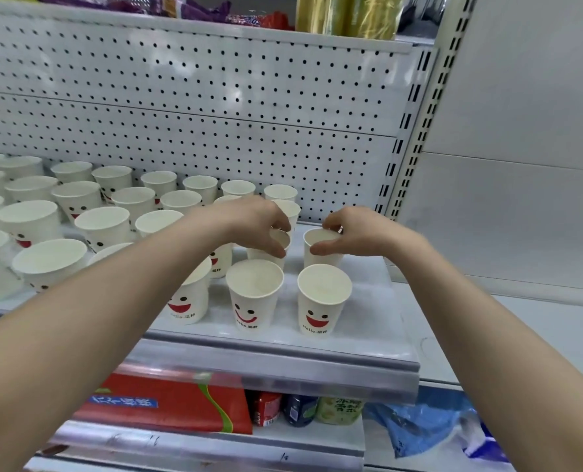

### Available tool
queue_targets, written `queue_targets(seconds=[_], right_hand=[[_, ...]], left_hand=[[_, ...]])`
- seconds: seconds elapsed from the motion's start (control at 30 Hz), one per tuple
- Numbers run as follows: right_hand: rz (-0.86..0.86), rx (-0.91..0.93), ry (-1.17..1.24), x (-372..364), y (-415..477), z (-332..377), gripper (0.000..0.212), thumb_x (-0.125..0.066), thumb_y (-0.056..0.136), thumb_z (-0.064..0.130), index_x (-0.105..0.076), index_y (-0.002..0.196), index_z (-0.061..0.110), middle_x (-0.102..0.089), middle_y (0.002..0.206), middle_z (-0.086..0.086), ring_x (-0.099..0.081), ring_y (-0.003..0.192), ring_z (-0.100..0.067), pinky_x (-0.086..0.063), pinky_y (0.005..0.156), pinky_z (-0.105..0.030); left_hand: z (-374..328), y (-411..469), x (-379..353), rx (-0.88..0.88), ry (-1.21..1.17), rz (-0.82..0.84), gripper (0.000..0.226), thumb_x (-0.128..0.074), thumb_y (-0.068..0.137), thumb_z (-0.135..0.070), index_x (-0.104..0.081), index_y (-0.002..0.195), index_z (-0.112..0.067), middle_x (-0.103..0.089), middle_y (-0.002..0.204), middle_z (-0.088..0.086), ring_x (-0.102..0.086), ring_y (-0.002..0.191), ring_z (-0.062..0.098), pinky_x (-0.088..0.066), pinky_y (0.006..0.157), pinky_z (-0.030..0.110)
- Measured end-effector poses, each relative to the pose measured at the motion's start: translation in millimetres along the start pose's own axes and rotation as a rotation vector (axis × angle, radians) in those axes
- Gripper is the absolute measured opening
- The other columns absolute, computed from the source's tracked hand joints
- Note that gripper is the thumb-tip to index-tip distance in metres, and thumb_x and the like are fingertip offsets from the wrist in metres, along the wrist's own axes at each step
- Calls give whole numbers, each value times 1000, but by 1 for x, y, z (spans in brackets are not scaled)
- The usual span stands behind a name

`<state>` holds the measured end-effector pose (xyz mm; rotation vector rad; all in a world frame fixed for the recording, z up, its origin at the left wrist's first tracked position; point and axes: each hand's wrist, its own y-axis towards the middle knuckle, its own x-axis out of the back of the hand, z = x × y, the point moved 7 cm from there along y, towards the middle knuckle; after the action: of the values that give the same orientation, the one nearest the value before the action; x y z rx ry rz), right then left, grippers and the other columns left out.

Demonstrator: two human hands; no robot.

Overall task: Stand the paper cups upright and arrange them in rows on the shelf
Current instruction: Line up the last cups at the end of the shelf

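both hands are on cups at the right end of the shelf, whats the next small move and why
Probably let go of both. The left hand and right hand each pinch the rim of an upright cup, the left hand's cup and the right hand's cup, and both seem to stand on the shelf in line behind the front-row cups, so the row looks set.

Shop: pegboard shelving (215, 97), packaged goods (167, 403).

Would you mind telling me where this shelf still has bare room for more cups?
Bare room lies on the shelf right of the front right cup, up to the shelf's right edge, and right of the cup in the right hand. A narrow strip runs before the front cups. Left of the left hand, cups stand crowded.
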<state>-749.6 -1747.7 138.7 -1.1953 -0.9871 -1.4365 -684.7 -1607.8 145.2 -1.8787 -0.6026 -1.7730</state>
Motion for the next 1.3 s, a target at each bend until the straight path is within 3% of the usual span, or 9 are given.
queue_targets(seconds=[0.13, 0.3, 0.47, 0.6, 0.7, 0.87, 1.03, 1.3], right_hand=[[-7, -8, 10, -1, 0, -1, 48, -66, 75, 59, -67, 99, 18, -67, 95, -3, -60, 91, -21, -53, 79, -39], [-11, -24, 33, -4, 0, -5, 47, -65, 74, 61, -65, 97, 20, -66, 94, 0, -60, 92, -20, -52, 78, -39], [-100, 11, 89, 6, -10, -5, 69, -65, 78, 63, -53, 135, 26, -55, 135, 4, -53, 118, -15, -45, 96, -33], [-272, 89, 224, 19, -43, 4, 47, -64, 83, 57, -64, 118, 26, -63, 114, 9, -58, 99, -6, -47, 84, -27], [-255, 115, 268, 2, -67, 15, 49, -63, 79, 63, -66, 114, 28, -63, 109, 14, -57, 97, -2, -46, 79, -23], [-223, 95, 171, -22, -81, 23, 71, -62, 71, 72, -62, 125, 25, -59, 120, 9, -52, 109, -9, -45, 92, -31], [-223, 92, 166, -20, -84, 28, 71, -59, 74, 71, -62, 127, 24, -59, 126, 7, -52, 114, -11, -44, 96, -31], [-133, 90, 113, -21, -93, 36, 65, -64, 77, 64, -60, 128, 25, -54, 133, 5, -48, 120, -15, -42, 100, -36]], left_hand=[[-1, 0, 1, -8, -10, -55, 51, -68, 82, -44, -56, 130, -29, -60, 123, -2, -50, 102, 17, -34, 74, 25], [4, 1, -3, -24, -49, -122, 49, -68, 82, -44, -58, 127, -29, -62, 123, -2, -52, 109, 19, -33, 74, 24], [8, -12, 7, -32, -134, -194, 57, -63, 83, -53, -52, 133, -26, -52, 137, -4, -50, 121, 18, -39, 94, 29], [3, -57, 31, -79, -303, -356, 51, -63, 83, -53, -56, 129, -31, -51, 132, -14, -56, 106, 11, -42, 92, 29], [-5, -88, 18, -122, -267, -331, 56, -62, 79, -59, -56, 129, -34, -49, 136, -18, -51, 115, 7, -40, 96, 28], [-12, -100, -21, -155, -101, -231, 69, -64, 79, -56, -47, 139, -27, -44, 143, -8, -42, 130, 15, -36, 104, 33], [-13, -94, -34, -155, -98, -224, 65, -69, 80, -46, -47, 138, -24, -49, 140, -4, -44, 127, 19, -38, 101, 38], [-13, -95, -37, -116, -93, -282, 64, -69, 79, -48, -48, 136, -25, -53, 132, -3, -48, 118, 22, -40, 96, 36]])
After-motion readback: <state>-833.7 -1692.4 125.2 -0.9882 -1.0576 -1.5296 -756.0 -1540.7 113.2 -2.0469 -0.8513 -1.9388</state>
